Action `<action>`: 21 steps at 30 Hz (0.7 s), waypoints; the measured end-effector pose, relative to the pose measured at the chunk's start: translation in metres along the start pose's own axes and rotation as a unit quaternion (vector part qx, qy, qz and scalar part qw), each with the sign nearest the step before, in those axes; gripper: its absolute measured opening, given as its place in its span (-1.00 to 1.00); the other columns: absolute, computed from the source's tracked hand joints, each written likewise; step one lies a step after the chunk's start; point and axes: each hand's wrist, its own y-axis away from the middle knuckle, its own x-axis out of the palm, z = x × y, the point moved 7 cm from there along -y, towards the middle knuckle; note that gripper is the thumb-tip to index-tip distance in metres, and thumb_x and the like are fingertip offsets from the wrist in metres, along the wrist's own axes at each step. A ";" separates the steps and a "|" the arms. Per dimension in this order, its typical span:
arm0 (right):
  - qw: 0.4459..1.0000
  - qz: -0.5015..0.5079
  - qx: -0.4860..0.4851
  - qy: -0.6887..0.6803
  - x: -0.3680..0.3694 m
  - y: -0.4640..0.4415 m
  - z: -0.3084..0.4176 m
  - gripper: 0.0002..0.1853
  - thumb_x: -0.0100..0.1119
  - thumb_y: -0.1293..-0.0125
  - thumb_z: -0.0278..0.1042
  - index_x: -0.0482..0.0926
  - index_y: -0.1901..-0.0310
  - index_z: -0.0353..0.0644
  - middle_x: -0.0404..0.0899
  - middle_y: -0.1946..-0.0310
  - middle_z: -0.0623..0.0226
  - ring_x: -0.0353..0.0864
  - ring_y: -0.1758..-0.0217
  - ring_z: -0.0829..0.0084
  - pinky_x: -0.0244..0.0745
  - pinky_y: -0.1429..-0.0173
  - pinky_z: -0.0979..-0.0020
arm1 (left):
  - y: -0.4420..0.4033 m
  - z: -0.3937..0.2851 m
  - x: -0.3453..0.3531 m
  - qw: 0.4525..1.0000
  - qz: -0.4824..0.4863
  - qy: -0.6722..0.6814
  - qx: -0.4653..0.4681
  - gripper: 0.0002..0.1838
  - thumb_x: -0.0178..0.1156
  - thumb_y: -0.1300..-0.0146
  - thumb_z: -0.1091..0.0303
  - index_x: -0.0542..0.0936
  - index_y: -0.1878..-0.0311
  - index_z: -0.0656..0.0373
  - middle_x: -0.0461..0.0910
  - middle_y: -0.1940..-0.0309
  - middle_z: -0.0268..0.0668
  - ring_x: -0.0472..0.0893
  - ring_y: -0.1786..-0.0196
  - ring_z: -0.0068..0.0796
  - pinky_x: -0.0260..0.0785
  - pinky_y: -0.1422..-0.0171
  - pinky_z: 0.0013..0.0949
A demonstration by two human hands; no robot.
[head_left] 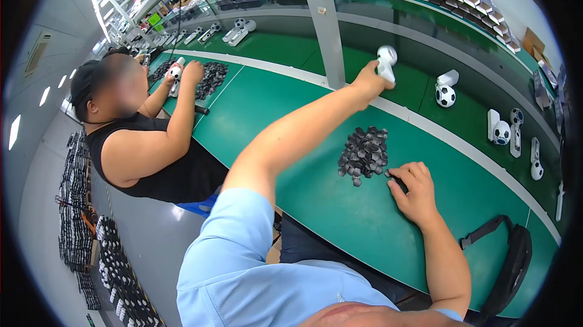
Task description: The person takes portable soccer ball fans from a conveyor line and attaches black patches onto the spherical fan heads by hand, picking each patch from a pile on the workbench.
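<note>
Head view:
1. Your left hand [368, 84] has its fingers closed around a white ball-ended device [386, 64], over the dark green belt [419, 75].
2. Your right hand [416, 192] rests on the green table [310, 205], a small black piece [388, 173] at its thumb and forefinger (whether pinched, I cannot tell).
3. Just beside: a heap of black pieces [364, 151].
4. Farther right, a black bag [515, 260]; left, a co-worker [143, 166].

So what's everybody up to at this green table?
The person in light blue holds a white soccer-ball device in the left hand, over what looks like a conveyor belt. The right hand is on the green table beside a pile of black pieces. Nearby, a co-worker handles a similar device.
</note>
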 end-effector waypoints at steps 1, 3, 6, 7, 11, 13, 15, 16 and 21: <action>1.000 0.000 0.002 -0.003 0.000 0.001 0.001 -0.72 0.49 -0.13 -0.45 0.74 0.09 -0.17 0.61 0.21 0.26 0.56 0.09 0.16 0.47 -0.03 0.19 | 0.006 0.002 -0.003 1.000 0.005 0.003 -0.002 -0.23 0.38 -0.39 0.32 0.29 -0.60 0.11 0.65 -0.11 -0.12 0.74 0.09 -0.27 0.62 -0.10 -0.13; 1.000 0.004 0.008 0.005 0.001 -0.002 0.003 -0.72 0.49 -0.12 -0.45 0.74 0.09 -0.17 0.61 0.20 0.26 0.55 0.09 0.16 0.46 -0.03 0.18 | 0.048 -0.021 -0.024 0.982 0.041 -0.126 0.138 -0.51 0.37 -0.38 0.34 0.59 -0.36 0.18 0.70 -0.02 -0.19 0.73 0.06 -0.37 0.65 -0.02 -0.25; 1.000 0.016 0.017 0.011 0.006 -0.003 0.006 -0.72 0.48 -0.12 -0.45 0.74 0.09 -0.17 0.60 0.20 0.26 0.55 0.09 0.16 0.44 -0.03 0.18 | 0.085 -0.032 -0.091 0.990 0.047 -0.031 0.129 -0.76 0.35 -0.38 0.36 0.76 -0.05 0.23 0.74 0.17 -0.29 0.73 0.17 -0.52 0.62 0.15 -0.44; 0.999 0.019 0.021 0.018 0.007 -0.004 0.005 -0.72 0.48 -0.12 -0.46 0.74 0.09 -0.18 0.59 0.20 0.25 0.54 0.10 0.16 0.43 -0.01 0.17 | 0.086 -0.028 -0.124 0.991 0.011 -0.039 0.130 -0.79 0.33 -0.39 0.37 0.77 0.00 0.23 0.74 0.21 -0.32 0.72 0.23 -0.55 0.60 0.20 -0.49; 0.998 0.035 0.032 0.037 0.019 -0.015 0.008 -0.70 0.47 -0.11 -0.47 0.72 0.08 -0.18 0.57 0.22 0.25 0.52 0.11 0.15 0.39 0.02 0.16 | 0.025 0.015 -0.283 0.933 -0.215 -0.178 0.227 -0.83 0.35 -0.37 0.34 0.77 0.07 0.19 0.72 0.34 -0.31 0.70 0.35 -0.52 0.57 0.24 -0.39; 0.996 0.046 0.052 0.051 0.024 -0.020 0.007 -0.70 0.47 -0.10 -0.47 0.72 0.08 -0.19 0.54 0.24 0.24 0.50 0.13 0.14 0.36 0.05 0.15 | -0.005 0.021 -0.341 0.836 -0.281 -0.383 0.274 -0.79 0.37 -0.33 0.30 0.76 0.02 0.14 0.73 0.23 -0.19 0.74 0.20 -0.34 0.60 0.06 -0.23; 0.994 0.062 0.057 0.065 0.028 -0.026 0.009 -0.69 0.46 -0.10 -0.47 0.71 0.07 -0.19 0.53 0.24 0.24 0.49 0.15 0.14 0.35 0.05 0.14 | -0.046 0.045 -0.409 0.774 -0.354 -0.483 0.204 -0.69 0.38 -0.33 0.21 0.74 -0.08 0.08 0.72 0.03 -0.05 0.72 -0.04 -0.11 0.56 -0.14 -0.16; 0.993 0.072 0.062 0.077 0.029 -0.026 0.010 -0.68 0.45 -0.10 -0.47 0.70 0.06 -0.18 0.51 0.25 0.23 0.47 0.16 0.14 0.34 0.05 0.14 | -0.061 0.051 -0.434 0.750 -0.382 -0.521 0.146 -0.63 0.36 -0.34 0.17 0.70 -0.17 0.06 0.68 -0.09 -0.04 0.67 -0.15 -0.05 0.52 -0.25 -0.13; 0.982 0.111 0.078 0.133 0.043 -0.032 0.010 -0.66 0.38 -0.14 -0.43 0.66 0.01 -0.20 0.45 0.25 0.19 0.42 0.19 0.12 0.32 0.06 0.10 | -0.117 0.088 -0.515 0.689 -0.394 -0.609 0.007 -0.43 0.29 -0.41 -0.01 0.54 -0.40 0.00 0.49 -0.39 -0.01 0.51 -0.41 0.04 0.41 -0.44 0.06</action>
